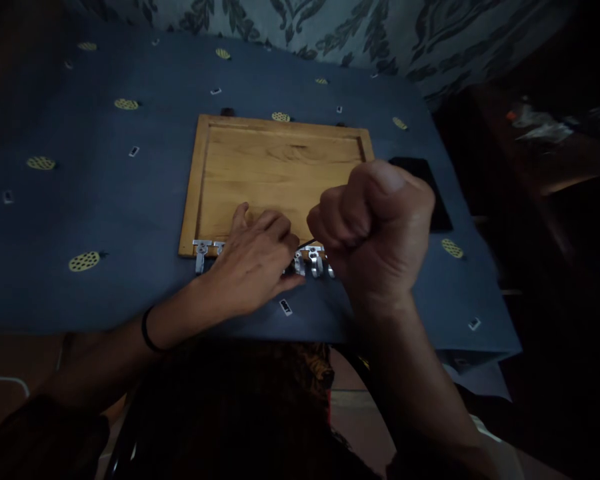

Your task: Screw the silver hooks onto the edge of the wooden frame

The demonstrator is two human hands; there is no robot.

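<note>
Left hand (253,261) lies flat, fingers apart, on the hooks (314,260) along the near edge of the board (275,173) on the worktop (105,213); right hand (375,227) is fisted round a thin tool (307,244)

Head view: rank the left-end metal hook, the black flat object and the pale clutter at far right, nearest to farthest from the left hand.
1. Left-end metal hook, just left of the left hand.
2. Black flat object, right of the board.
3. Pale clutter, far right, off the table.
</note>
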